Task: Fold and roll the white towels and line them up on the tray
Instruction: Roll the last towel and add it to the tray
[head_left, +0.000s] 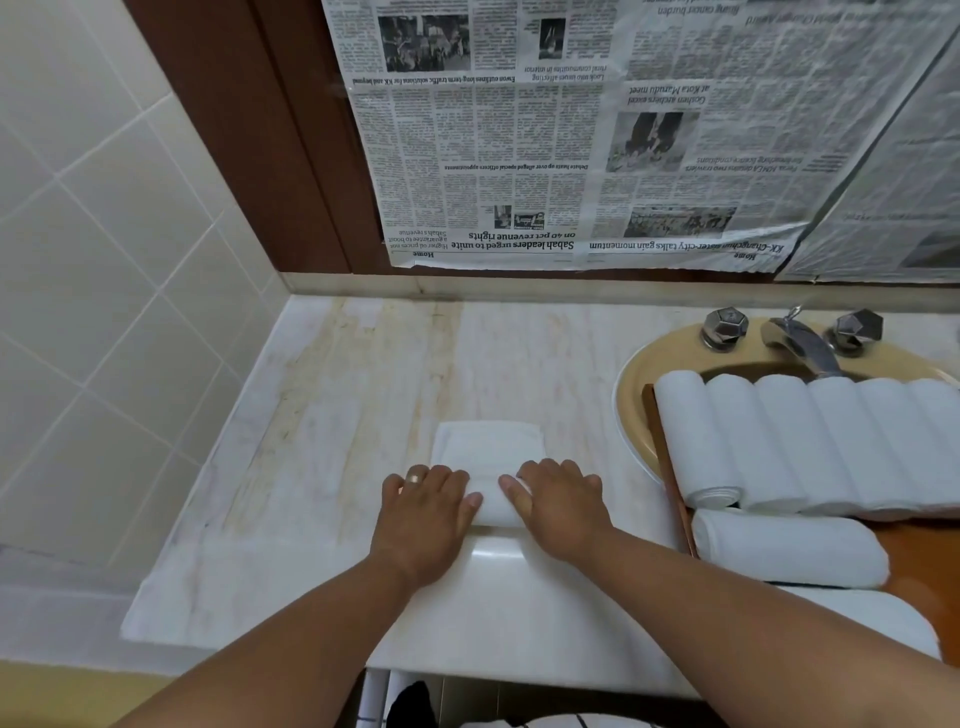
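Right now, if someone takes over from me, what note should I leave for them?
Left hand and right hand: both curl over the rolled near end of the towel on the counter; its far part lies flat.
Tray, at the sink: a row of rolled towels, another roll lying across in front.
To do: finish this roll and place it on the tray.

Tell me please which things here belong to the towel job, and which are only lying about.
Job: half-rolled towel, left hand and right hand gripping it, rolled towels, tray.
Lying about: newspaper, tap, sink.
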